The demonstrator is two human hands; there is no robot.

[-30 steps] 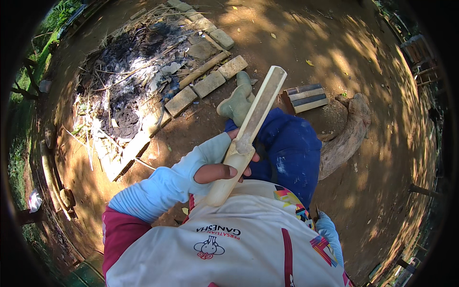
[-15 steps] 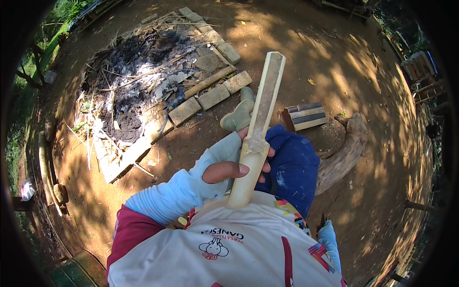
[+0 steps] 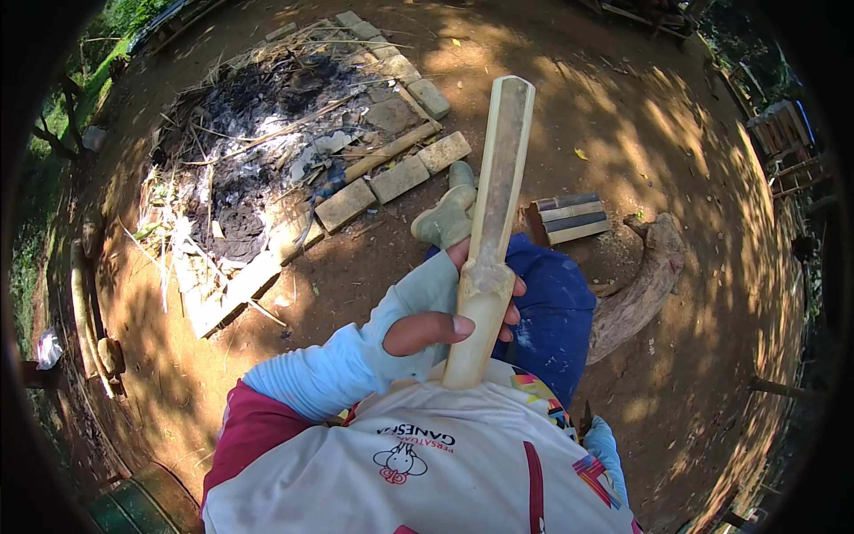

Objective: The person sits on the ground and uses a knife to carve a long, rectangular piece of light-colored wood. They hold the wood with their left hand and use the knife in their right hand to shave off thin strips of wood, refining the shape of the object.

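Left hand (image 3: 422, 295) grips a carved bamboo piece (image 3: 489, 233) over sunlit ground

The thumb (image 3: 436, 331) lies across the left edge of the bamboo's rounder lower part, and the other fingers come round from behind, their tips (image 3: 513, 313) showing past its right edge. So the grip is closed firmly enough around the thing, just below the thick joint halfway along. From there the upper length runs narrow, flat-faced and straight-edged, pointing away from the body with its squared tip well beyond the fingers. Its lower end sits right by the white shirt front (image 3: 356, 467), so there is little play on that side; whether the two touch, I can't tell.

The right hand (image 3: 601, 436) is down by the hip, mostly hidden at the shirt's edge with a dark pointed thing (image 3: 585, 418) beside it, and I can't make out how its fingers stand.

Under the bamboo are the blue trousers (image 3: 556, 307) and a green boot (image 3: 445, 218). To the left, a row of bricks (image 3: 398, 180) edges the ash bed (image 3: 267, 169), near the boots. To the right, a slatted block (image 3: 569, 218) sits near the trousers, with a curved log (image 3: 645, 280) just past it. Beyond the bamboo's tip and out past the log, brown dappled ground (image 3: 614, 116) stretches widely, giving far more room than the tight side toward the shirt
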